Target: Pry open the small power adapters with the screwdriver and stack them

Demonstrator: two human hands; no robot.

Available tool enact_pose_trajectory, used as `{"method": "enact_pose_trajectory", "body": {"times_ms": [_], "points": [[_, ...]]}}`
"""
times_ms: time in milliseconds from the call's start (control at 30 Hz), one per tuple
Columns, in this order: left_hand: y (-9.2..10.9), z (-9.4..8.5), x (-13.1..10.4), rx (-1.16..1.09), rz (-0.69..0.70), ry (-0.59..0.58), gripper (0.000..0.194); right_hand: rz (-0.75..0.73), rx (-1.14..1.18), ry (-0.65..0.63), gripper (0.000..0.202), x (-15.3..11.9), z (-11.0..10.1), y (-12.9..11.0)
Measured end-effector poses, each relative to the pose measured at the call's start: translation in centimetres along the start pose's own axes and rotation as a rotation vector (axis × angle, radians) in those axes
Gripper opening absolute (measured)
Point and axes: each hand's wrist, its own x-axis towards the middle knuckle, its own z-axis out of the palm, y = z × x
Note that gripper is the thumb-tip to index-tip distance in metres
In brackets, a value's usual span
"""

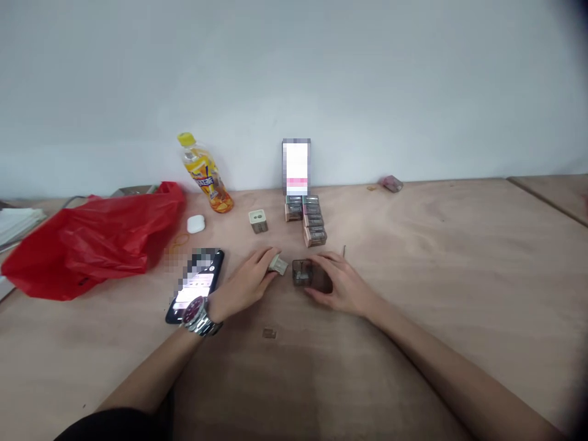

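Between the thumb and fingers of my left hand (250, 275) is a pale sharpener top (278, 264), held tilted just above the table. My right hand (340, 282) grips a small dark see-through box (301, 272) at its right side. A narrow gap separates the two pieces. Behind them stands a two-hole pencil sharpener (258, 221), with a pale top on a dark see-through body. Several similar small boxes (315, 236) are lined up in two rows beyond my right hand. Nearer to me lies a small flat brownish piece (269, 333).
A phone (195, 288) lies beside my left wrist; another phone (296, 165) leans on the wall. A drink bottle (206, 174), a white earbud case (196, 224) and a red plastic bag (101, 245) are at left. A small pinkish object (392, 183) sits at back right.
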Motion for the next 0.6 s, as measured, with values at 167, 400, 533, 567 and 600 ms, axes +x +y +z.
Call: {"method": "enact_pose_trajectory", "body": {"times_ms": [167,400,533,567,600], "points": [[1.3,0.4,-1.0,0.041,-0.135,0.15,0.035,-0.071,0.019,0.091,0.057,0.0,-0.6,-0.5],[3.5,1.2,-2.5,-0.081,0.094,0.325,0.047,-0.22,0.021,0.211,0.051,0.1,-0.5,-2.2],[3.6,1.5,-2.8,-0.095,0.185,0.337,0.051,-0.273,-0.012,0.163,0.049,-0.3,0.1,-2.8],[3.6,1.6,-2.8,-0.09,0.205,0.344,0.052,-0.279,-0.015,0.168,0.048,-0.4,0.2,-2.8],[3.5,1.6,-2.8,-0.082,0.23,0.354,0.054,-0.284,-0.019,0.174,0.048,-0.4,0.2,-2.8]]}}
